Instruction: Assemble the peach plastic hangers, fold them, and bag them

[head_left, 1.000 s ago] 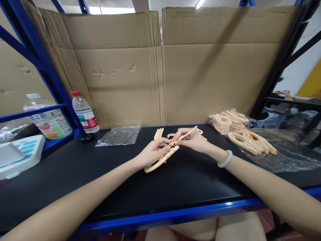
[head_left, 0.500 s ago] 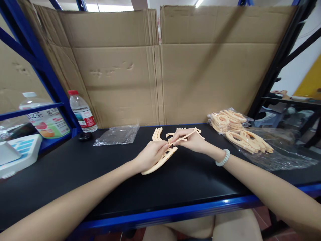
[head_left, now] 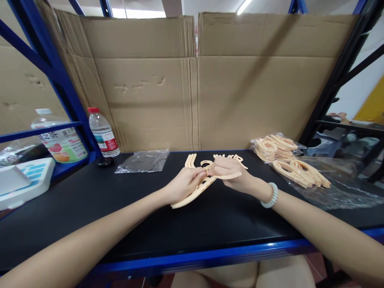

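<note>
My left hand (head_left: 183,185) grips a curved peach-coloured plastic piece (head_left: 192,195) whose lower end rests on the black tabletop (head_left: 120,216). My right hand (head_left: 230,175), with a pale bead bracelet (head_left: 269,195) on the wrist, pinches a thin peach plastic strip (head_left: 230,175) lying nearly level and meeting the curved piece at my fingertips. Just behind my hands lie loose peach pieces (head_left: 191,160).
Clear bags of peach plastic pieces (head_left: 282,154) lie at the right. An empty clear bag (head_left: 144,161), a black cap (head_left: 105,161) and a water bottle (head_left: 103,133) stand at the left back. Cardboard sheets (head_left: 192,88) wall the rear. A blue rack post (head_left: 64,88) rises at left.
The thin strip in my right hand has swung from pointing up and to the right down to nearly level. Both hands stay together at the table's middle.
</note>
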Demonstrator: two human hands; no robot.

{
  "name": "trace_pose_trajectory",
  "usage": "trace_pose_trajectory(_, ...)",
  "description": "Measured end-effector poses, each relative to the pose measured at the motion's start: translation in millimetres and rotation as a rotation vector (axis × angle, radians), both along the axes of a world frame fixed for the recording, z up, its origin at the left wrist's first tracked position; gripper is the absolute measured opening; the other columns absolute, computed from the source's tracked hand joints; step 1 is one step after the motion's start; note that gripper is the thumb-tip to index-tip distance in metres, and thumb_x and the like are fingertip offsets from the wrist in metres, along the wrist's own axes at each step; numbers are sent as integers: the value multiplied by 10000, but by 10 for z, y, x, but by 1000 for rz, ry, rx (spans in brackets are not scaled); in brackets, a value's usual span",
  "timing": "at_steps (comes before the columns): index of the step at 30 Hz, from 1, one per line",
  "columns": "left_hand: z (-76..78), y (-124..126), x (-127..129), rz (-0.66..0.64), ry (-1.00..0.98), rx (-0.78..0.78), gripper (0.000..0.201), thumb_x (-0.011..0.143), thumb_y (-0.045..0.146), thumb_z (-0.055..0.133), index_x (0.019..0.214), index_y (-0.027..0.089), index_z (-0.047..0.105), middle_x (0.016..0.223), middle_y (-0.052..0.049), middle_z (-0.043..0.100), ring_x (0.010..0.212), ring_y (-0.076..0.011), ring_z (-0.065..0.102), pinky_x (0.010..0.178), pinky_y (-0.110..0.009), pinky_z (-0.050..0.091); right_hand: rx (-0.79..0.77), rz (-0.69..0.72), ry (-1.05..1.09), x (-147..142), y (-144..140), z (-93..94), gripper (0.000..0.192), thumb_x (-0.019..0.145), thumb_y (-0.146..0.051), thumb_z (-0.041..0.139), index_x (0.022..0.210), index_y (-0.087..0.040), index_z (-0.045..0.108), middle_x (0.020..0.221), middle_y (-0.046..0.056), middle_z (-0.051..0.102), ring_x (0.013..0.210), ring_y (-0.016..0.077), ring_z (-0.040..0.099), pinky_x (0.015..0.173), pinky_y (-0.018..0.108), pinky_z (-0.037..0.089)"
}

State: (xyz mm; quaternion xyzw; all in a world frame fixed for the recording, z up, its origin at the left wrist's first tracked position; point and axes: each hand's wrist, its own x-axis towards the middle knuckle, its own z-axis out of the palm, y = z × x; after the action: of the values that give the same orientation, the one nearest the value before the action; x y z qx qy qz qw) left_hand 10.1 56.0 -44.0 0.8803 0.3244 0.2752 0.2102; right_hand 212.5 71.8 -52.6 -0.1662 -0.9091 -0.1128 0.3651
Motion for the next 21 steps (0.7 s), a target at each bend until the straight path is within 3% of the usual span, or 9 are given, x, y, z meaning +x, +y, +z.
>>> trace_pose_trajectory(6,-30,30,-9,-52,-52,-87,341,928,343,367,656,172,478,608,35,418,564,-107,380,558,-236,317,-76,39,29,-16,-56,26,256,947,-236,416,789,-230,617,780,57,614,746,180,558,686,340,443)
trace_pose_trajectory(8,-104,74,-13,-79,-107,-255,316,909,367,411,699,162,527,613,29,438,534,-103,407,514,-228,328,-113,61,81,-9,-65,96,243,944,-215,407,832,-230,622,808,56,626,769,179,568,698,342,459)
trace_pose_trajectory(10,-172,124,-5,-83,-240,-519,287,900,377,430,807,146,572,587,40,423,435,-83,388,420,-212,291,-159,27,208,53,-25,198,221,931,-184,412,848,-217,614,816,52,625,779,171,575,710,332,468)
trace_pose_trajectory(13,-217,183,38,-91,-569,-894,185,858,272,487,909,125,587,586,42,436,371,-57,376,361,-180,254,-215,-184,391,288,150,339,127,883,-193,483,808,-188,584,861,61,614,801,176,578,726,330,468)
trace_pose_trajectory(16,-219,209,92,-124,-855,-1167,172,828,154,481,933,112,610,626,5,497,470,-72,482,463,-178,398,-400,-428,396,617,389,372,115,864,-179,463,844,-166,575,878,80,636,741,173,586,680,315,470)
trace_pose_trajectory(19,-235,233,112,-62,-1007,-1256,193,832,105,476,945,116,632,692,-32,564,596,-108,571,625,-237,502,-675,-586,190,863,570,298,227,823,-128,488,1033,-140,574,828,63,663,656,148,594,635,271,470)
trace_pose_trajectory(21,-254,254,102,-10,-1020,-1264,220,836,94,490,995,131,637,790,-62,627,674,-133,616,709,-275,525,-760,-694,96,933,642,226,352,782,-95,521,1130,-123,563,737,37,667,618,144,594,612,252,461)
